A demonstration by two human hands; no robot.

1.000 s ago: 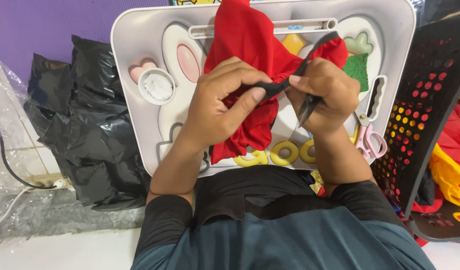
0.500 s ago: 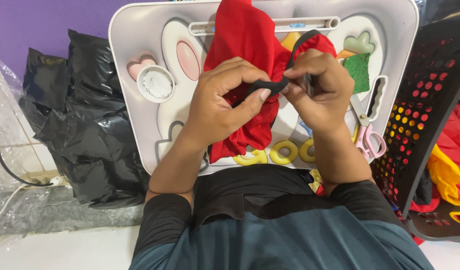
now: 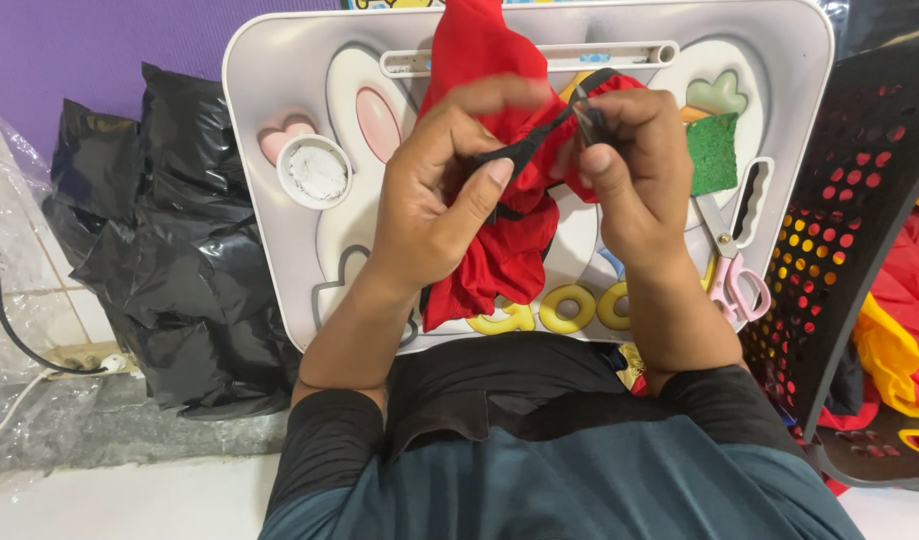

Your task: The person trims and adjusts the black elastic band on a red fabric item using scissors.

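A red cloth [image 3: 480, 60] with a black strap [image 3: 520, 152] lies bunched over a white lap tray [image 3: 270, 60] printed with a cartoon rabbit. My left hand [image 3: 435, 200] pinches the black strap together with the red cloth near the tray's middle. My right hand [image 3: 630, 170] grips the strap's other end, where it loops near a small dark piece between thumb and fingers. Both hands are held close together just above the tray.
Pink-handled scissors [image 3: 730, 275] lie on the tray's right side beside a green felt square [image 3: 715, 152]. A round white lid [image 3: 317, 172] sits on the tray's left. A black plastic bag [image 3: 180, 250] is at left, a black perforated basket [image 3: 860, 220] with red and yellow cloth at right.
Both hands have risen and moved closer together. The strap, held low and slanted before, is now drawn short between my fingers.
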